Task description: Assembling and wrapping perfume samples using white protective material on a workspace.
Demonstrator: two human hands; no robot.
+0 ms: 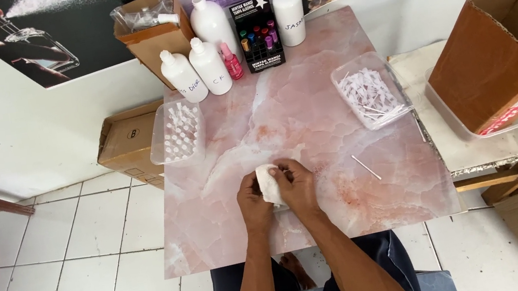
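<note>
Glossy pink marble-look tabletop (310, 124), soft white cloth wad (269, 183), matt brown cardboard box (499, 55), clear plastic trays (176, 134)

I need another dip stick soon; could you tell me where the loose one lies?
The loose white stick lies on the pink tabletop, just right of the right hand, below the clear tray of sticks.

Square tabletop (309, 117): pink marble pattern, white veining, reddish blotches. Crumpled tissue (269, 183) between the hands: white. Round plastic bottles (209, 65) at far edge: white, white caps. Small spray bottle (233, 62): pink. Display box (258, 35): black, multicoloured vials. Clear tray (178, 132) of white caps. Cardboard boxes (499, 55): brown. Floor tiles (82, 247): white.
</note>
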